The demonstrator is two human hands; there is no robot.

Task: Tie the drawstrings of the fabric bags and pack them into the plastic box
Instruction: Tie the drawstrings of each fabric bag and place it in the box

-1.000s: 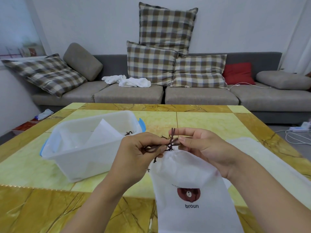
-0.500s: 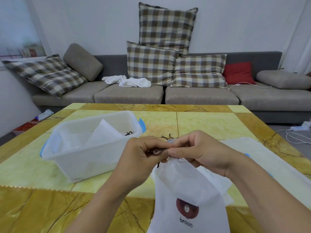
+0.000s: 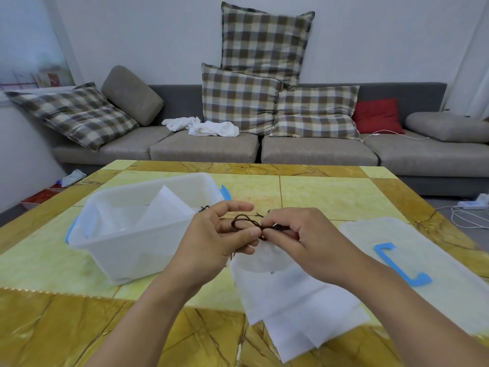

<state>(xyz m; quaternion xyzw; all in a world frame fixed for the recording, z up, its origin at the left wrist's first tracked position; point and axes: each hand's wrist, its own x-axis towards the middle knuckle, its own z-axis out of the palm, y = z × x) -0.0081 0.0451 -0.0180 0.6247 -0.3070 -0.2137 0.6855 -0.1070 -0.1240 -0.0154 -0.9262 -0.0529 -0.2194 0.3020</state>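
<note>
Compared with half a second earlier, the white fabric bag [image 3: 288,290] has dropped from its raised position and now lies flat on the yellow marble table [image 3: 325,192], the printed bear face no longer visible; the box lid [image 3: 412,263], previously mostly hidden behind the bag, is now exposed at the right with its blue handle [image 3: 402,263]. The brown drawstring [image 3: 247,222] now shows as an open loop between the hands, where before it was covered by the fingers. The left hand [image 3: 211,242] pinches the cord between thumb and curled fingers, its index finger extended above the loop. The right hand [image 3: 304,237] pinches the cord at the bag mouth with fingertips pressed together. The bag is white, creased, and overlaps further white bags beneath it. The translucent plastic box [image 3: 132,234] stands to the left, tilted, holding one white folded bag [image 3: 164,210] with dark cord ends at its rim.
</note>
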